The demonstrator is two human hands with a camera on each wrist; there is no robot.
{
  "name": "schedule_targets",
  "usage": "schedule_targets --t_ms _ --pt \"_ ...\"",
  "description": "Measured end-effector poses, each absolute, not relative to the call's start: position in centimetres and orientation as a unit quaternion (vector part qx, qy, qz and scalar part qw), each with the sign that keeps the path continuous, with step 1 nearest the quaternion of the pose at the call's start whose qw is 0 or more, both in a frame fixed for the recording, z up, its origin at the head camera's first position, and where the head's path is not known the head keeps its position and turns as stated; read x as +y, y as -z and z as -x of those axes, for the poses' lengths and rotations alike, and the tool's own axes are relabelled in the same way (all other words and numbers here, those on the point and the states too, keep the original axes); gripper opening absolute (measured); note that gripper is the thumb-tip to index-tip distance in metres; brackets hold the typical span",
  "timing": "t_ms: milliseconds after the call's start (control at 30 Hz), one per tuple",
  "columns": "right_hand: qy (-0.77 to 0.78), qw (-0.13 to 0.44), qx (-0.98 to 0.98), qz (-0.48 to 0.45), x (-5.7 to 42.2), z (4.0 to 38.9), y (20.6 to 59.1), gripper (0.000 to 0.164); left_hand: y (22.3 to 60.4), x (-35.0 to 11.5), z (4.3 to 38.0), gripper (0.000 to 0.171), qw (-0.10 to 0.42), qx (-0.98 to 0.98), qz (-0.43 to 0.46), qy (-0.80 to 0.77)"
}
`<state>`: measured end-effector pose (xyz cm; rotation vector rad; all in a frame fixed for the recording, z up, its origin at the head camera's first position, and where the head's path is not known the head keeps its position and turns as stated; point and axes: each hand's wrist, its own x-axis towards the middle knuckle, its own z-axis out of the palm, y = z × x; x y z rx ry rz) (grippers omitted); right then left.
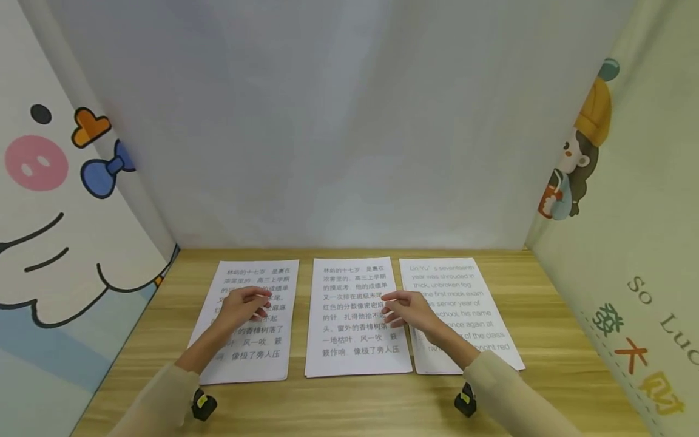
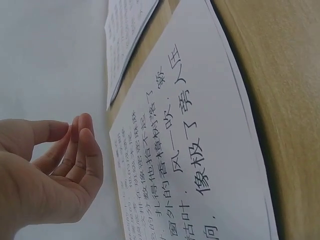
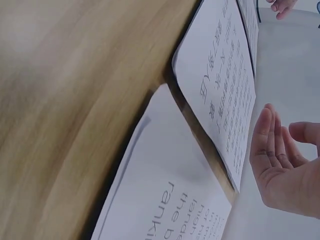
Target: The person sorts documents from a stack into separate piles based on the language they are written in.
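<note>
Three stacks of printed paper lie side by side. The left stack and the middle stack carry Chinese text; English text covers the right stack. Above the left stack is my left hand, fingers loosely bent and holding nothing. My right hand hovers between the middle and right stacks, also holding nothing. In the left wrist view, the left hand shows thumb and index tips close together, apart from the paper. A gap shows between thumb and fingers of the right hand in the right wrist view.
The stacks lie on a wood-grain table. A pale curtain-like backdrop rises behind it, with cartoon-printed panels at left and right. Small black devices with yellow marks sit by both wrists.
</note>
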<state>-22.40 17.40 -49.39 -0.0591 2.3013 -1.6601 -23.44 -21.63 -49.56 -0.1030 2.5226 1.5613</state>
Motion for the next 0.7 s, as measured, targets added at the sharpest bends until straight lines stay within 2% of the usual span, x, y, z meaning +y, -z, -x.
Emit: schedule_targets --t_ms 700 --pt "0.515 0.129 0.848 0.004 22.5 22.1 50.6 0.036 49.2 -18.4 23.3 0.030 0.102 0.834 0.001 -0.543"
